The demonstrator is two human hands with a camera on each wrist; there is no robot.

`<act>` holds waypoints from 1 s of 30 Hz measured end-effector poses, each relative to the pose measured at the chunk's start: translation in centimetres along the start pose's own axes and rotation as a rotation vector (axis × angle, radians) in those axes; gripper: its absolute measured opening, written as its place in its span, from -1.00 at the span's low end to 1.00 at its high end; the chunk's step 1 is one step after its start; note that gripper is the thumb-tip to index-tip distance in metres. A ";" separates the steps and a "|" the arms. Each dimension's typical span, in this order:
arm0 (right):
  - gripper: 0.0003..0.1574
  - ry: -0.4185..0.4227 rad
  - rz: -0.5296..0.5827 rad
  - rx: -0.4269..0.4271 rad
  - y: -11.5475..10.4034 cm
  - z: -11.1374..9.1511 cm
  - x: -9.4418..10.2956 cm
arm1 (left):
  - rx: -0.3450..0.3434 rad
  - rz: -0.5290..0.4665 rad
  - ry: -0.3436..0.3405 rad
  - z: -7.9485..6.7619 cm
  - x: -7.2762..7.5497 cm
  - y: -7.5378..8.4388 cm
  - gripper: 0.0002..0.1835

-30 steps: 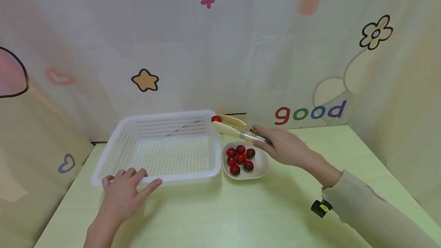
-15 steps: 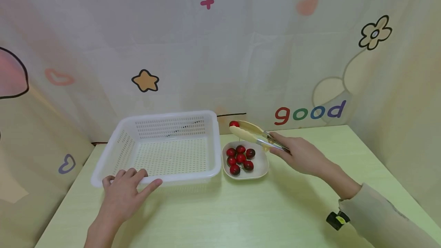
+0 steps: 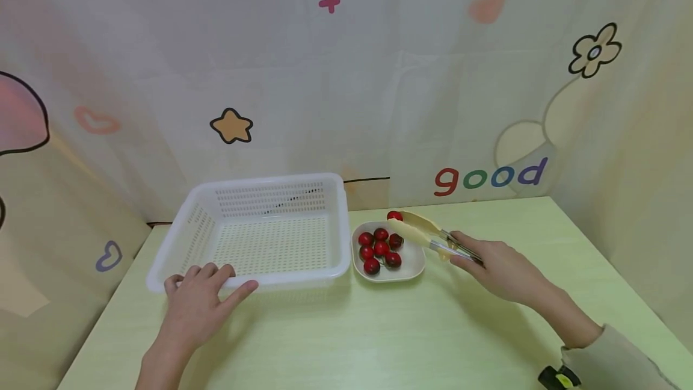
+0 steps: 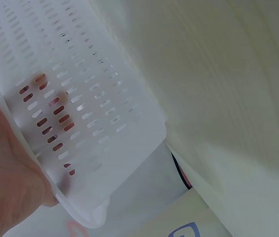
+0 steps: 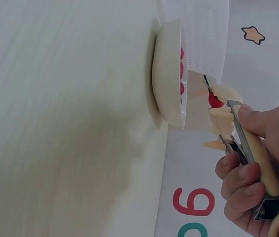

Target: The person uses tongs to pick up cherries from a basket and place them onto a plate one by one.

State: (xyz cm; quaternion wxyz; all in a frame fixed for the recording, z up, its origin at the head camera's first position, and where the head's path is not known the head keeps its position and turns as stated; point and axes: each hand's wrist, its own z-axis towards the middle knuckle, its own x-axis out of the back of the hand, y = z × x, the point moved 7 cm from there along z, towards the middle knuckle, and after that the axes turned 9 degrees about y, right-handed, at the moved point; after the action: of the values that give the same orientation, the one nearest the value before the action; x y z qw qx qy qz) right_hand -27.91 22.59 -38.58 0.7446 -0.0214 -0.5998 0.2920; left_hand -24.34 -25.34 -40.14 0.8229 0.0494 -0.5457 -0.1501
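My left hand [image 3: 197, 306] grips the near rim of a white slotted plastic basket [image 3: 249, 281], its fingers hooked over the edge. In the left wrist view the fingers show through the slots of the basket wall [image 4: 105, 163]. My right hand [image 3: 503, 269] holds a pair of tongs [image 3: 414, 232] with cream tips and metal arms. A red cherry [image 3: 394, 215] sits between the tong tips, above the back edge of a small white bowl [image 3: 414, 266]. Several dark red cherries [image 3: 381, 248] lie in that bowl. The right wrist view shows the held cherry [image 5: 216, 100] higher than the bowl's rim [image 5: 183, 111].
The bowl stands right beside the basket on a pale green table [image 3: 346, 342]. A printed curtain [image 3: 281, 77] hangs close behind the table's back edge and along both sides. No cherries show on the basket's slotted floor [image 3: 271, 245].
My right hand has moved right and down with the tongs and cherry, from the basket's right rim to over the bowl. My left hand stays on the basket rim.
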 end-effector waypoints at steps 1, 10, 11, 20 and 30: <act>-0.22 0.001 -0.003 -0.003 0.1 -0.2 0.0 | 0.000 0.002 0.000 0.0 0.0 0.0 -0.41; -0.23 -0.026 -0.031 -0.024 0.5 -1.5 -0.8 | -0.003 0.001 0.010 0.2 0.1 0.1 -0.42; -0.24 -0.025 -0.043 -0.020 0.4 -1.6 -0.9 | -0.004 0.001 0.010 0.3 0.1 0.1 -0.42; -0.30 -0.042 -0.089 -0.002 -0.2 -2.3 -0.8 | -0.002 -0.003 -0.001 -0.1 0.0 0.1 -0.43; -0.24 0.010 -0.072 -0.032 -0.1 -2.6 -0.9 | 0.002 -0.005 0.013 -0.2 0.0 0.1 -0.42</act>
State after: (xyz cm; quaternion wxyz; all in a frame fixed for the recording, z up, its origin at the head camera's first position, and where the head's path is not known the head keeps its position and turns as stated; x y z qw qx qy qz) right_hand -25.57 22.91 -40.06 0.7573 -0.0131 -0.6009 0.2554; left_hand -24.19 -25.29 -40.20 0.8259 0.0526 -0.5405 -0.1515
